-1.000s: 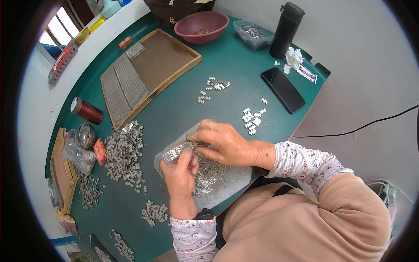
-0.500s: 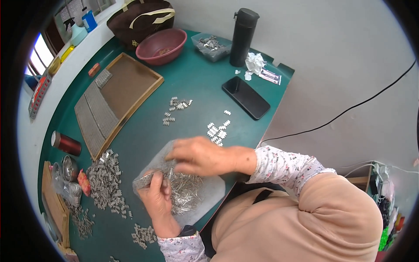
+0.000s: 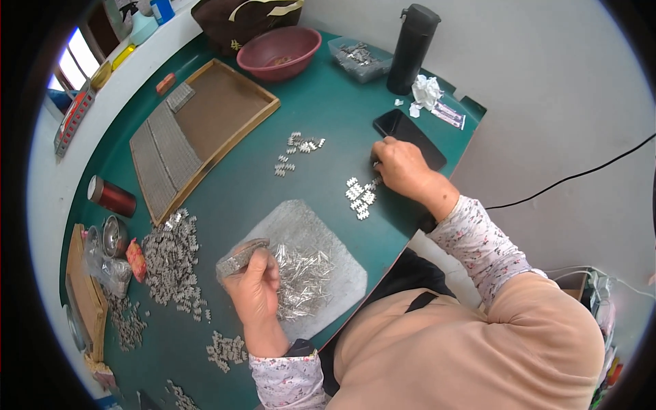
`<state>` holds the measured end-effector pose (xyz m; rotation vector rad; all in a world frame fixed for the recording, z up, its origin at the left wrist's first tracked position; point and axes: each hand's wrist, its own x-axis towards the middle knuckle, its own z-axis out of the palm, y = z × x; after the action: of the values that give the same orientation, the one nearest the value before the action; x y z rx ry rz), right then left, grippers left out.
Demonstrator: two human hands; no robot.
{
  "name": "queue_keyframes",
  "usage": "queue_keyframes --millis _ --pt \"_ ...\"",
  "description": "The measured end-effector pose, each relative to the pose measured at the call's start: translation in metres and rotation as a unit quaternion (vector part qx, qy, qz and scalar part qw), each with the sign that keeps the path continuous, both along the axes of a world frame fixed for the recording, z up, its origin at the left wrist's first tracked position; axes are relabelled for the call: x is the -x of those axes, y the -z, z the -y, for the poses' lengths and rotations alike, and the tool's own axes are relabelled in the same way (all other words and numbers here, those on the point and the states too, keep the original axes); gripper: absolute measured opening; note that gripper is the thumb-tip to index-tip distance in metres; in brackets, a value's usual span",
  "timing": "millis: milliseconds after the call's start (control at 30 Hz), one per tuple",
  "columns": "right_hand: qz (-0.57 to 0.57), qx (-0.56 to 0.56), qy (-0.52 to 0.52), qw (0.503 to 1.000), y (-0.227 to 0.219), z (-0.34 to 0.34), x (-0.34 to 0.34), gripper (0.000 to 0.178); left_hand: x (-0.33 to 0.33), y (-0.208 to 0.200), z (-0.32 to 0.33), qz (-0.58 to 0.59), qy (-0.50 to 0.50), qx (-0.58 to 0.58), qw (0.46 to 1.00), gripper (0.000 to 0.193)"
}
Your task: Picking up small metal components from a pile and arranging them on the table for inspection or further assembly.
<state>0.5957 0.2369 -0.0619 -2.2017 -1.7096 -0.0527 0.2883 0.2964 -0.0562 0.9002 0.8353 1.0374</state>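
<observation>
Green bench (image 3: 328, 102) carries everything here. A wood-framed tray (image 3: 232, 96) lies toward its far left side, partly filled with rows of grey strips. Nearer the person is a pale grey slab (image 3: 294, 215). At the back sit a dark brown bag (image 3: 260, 19), a maroon basin (image 3: 249, 65) and a black flask (image 3: 413, 48). A heap of grey metal links (image 3: 171, 260) spreads left of the slab. The black smartphone (image 3: 413, 133) lies just beyond the right hand (image 3: 403, 167), which partly hides it; that hand's fingers are bent and bunched beside a small cluster of links (image 3: 359, 198), and I cannot tell whether they pinch one. The left hand (image 3: 256, 287), over the slab's left edge, pinches a narrow grey strip (image 3: 236, 258) between thumb and fingers. Thin silvery pins (image 3: 304, 280) lie scattered on the slab, right of that hand.
</observation>
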Motion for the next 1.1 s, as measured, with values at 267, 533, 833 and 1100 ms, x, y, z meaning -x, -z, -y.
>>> queue_keyframes --millis 267,533,833,1100 --pt "-0.205 -0.155 -0.177 0.95 -0.033 -0.013 0.064 0.013 0.001 0.003 0.0 -0.01 -0.006 -0.032 0.999 0.013" --pt "-0.449 -0.109 -0.24 0.854 -0.029 -0.022 0.146 0.014 -0.001 0.003 0.003 -0.018 0.011 -0.075 0.997 0.014" --pt "-0.455 -0.137 -0.216 0.853 -0.025 -0.019 0.149 0.014 -0.005 0.0 0.005 -0.091 0.006 -0.159 0.983 0.011" --pt "-0.241 -0.072 -0.263 0.931 -0.032 -0.017 0.099 0.016 -0.002 -0.005 0.004 -0.054 0.037 -0.08 0.995 0.012"
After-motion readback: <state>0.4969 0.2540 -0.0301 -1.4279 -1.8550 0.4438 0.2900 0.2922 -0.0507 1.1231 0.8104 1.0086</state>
